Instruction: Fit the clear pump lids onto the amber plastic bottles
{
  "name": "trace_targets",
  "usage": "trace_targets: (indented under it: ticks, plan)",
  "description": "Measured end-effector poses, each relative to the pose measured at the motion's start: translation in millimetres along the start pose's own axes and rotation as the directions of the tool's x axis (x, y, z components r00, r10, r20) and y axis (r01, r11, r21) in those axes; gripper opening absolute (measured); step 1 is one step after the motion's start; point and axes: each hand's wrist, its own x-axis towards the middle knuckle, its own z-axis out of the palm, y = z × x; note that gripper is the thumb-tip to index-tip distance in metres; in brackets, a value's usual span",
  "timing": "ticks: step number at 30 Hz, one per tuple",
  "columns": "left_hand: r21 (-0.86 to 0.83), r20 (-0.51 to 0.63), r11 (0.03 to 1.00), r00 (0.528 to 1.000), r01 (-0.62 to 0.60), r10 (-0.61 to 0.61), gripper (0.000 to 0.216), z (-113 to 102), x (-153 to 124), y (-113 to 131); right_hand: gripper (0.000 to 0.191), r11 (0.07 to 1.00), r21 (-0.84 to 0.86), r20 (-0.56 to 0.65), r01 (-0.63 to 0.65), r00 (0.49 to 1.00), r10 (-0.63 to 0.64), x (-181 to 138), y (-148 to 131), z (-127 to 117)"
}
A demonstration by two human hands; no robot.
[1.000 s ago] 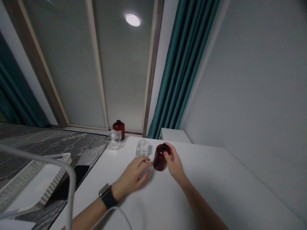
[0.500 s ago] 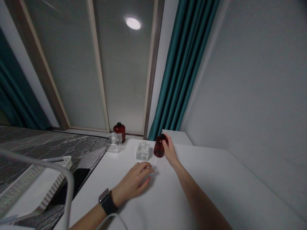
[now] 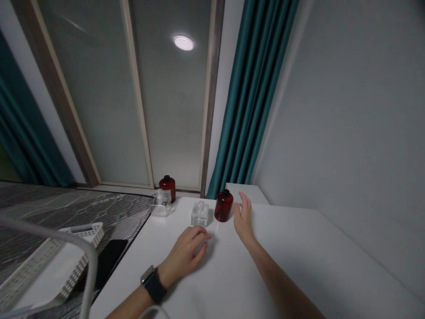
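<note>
A dark red bottle (image 3: 223, 207) with a black cap stands upright toward the far edge of the white table (image 3: 229, 274). Just to its right, apart from it, is my right hand (image 3: 244, 218), fingers spread and holding nothing. My left hand (image 3: 186, 250), with a watch on the wrist, rests low over the table with its fingers loosely bent and apart, empty. Beyond its fingertips sits a clear box (image 3: 199, 215) with a rounded clear piece on top. A second red bottle (image 3: 168, 188) with a pale label stands at the far left corner, partly behind a clear tray (image 3: 160, 210).
A white perforated basket (image 3: 63, 288) and a black flat object (image 3: 108, 261) are at the lower left. A pale curved tube (image 3: 86, 266) crosses the near left. Behind the table are a white box-like surface (image 3: 249, 193), a teal curtain (image 3: 247, 110) and sliding glass doors (image 3: 175, 115).
My right hand has let go of the red bottle and moved off to its right, fingers opening. The bottle stays standing. My left hand has hardly moved; the view has tilted slightly.
</note>
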Motion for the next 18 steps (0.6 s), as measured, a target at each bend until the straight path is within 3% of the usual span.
trace_targets:
  ticks: [3,6,9,18]
  plan:
    - [0.017,-0.119,0.991,0.985,0.130,-0.127,0.019,3.1,1.2,-8.6,0.041,0.999,-0.005,0.044,0.053,0.998,-0.053,-16.8,-16.4,-5.4]
    - [-0.005,-0.185,0.963,0.946,0.271,-0.267,0.026,5.4,2.4,-20.2,0.033,0.996,0.017,0.205,0.093,0.974,-0.095,-36.1,-31.7,1.9]
    - [-0.036,-0.211,0.932,0.909,0.360,-0.359,0.041,7.4,1.7,-31.9,0.040,0.994,0.038,0.329,0.100,0.938,-0.107,-49.6,-38.4,18.3]
    - [-0.091,-0.152,0.922,0.909,0.377,-0.387,0.057,16.0,-5.2,-48.8,0.050,0.999,-0.021,0.443,0.035,0.896,-0.022,-48.6,-26.5,56.9]
